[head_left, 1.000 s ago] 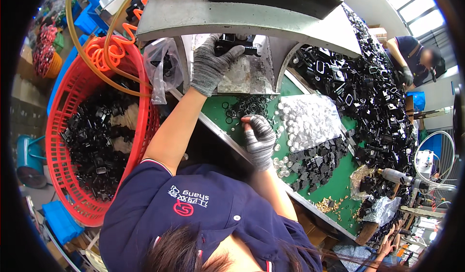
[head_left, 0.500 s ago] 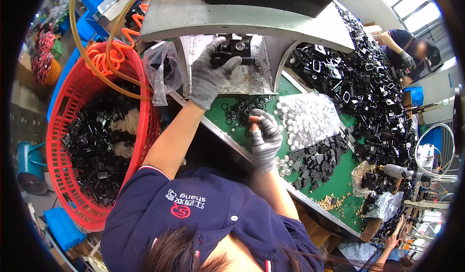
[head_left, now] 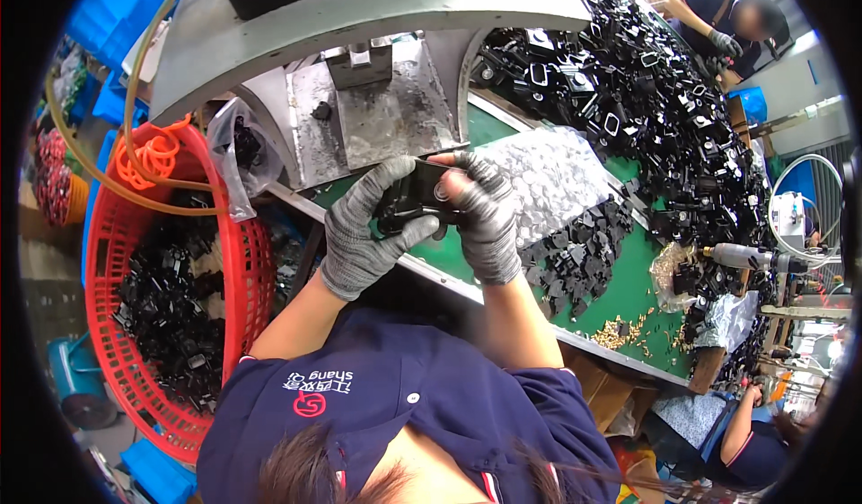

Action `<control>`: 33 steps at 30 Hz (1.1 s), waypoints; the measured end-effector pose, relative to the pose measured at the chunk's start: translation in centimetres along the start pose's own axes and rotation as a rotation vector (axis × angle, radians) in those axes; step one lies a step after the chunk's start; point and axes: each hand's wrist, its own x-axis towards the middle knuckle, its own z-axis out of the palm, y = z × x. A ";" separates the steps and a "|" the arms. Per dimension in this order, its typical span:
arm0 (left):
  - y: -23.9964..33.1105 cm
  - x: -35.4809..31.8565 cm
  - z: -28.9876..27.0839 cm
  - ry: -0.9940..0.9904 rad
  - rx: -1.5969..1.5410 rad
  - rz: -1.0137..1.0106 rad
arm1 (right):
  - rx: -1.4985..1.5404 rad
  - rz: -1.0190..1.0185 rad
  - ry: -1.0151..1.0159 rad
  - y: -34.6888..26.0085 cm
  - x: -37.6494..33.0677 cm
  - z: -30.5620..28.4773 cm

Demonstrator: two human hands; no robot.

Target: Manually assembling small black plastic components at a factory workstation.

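Observation:
My left hand (head_left: 364,230), in a grey knit glove, grips a black plastic part (head_left: 411,197) with the thumb along its near edge. From the other side my right hand (head_left: 487,217), gloved with bare fingertips, closes on the same part, near a small round ring on it. The black part is held above the bench's near edge, in front of the press. Behind it stands the press's metal bed (head_left: 391,118), with a steel block (head_left: 359,62) at its back and a small dark piece (head_left: 321,111) lying on it.
A red basket (head_left: 235,324) of black parts stands at the left. On the green bench (head_left: 575,324) lie silvery round pieces (head_left: 548,181), black pads (head_left: 584,257), brass bits (head_left: 620,332) and a large heap of black parts (head_left: 682,163). Co-workers are at the far and near right.
My left hand has brought the black part off the press bed toward me. My right hand has risen to meet it and now grips it too. The view has shifted.

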 end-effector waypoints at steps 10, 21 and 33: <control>0.1 0.1 0.9 -0.023 -0.017 -0.084 | -0.027 0.042 -0.021 -0.2 -0.5 -1.4; 5.3 -2.5 -4.8 -0.048 0.009 -0.398 | 0.482 -0.194 0.299 -6.0 8.5 -11.3; -7.6 -15.4 -28.5 0.163 0.538 -0.576 | -0.473 0.077 -0.186 -2.6 5.3 -6.3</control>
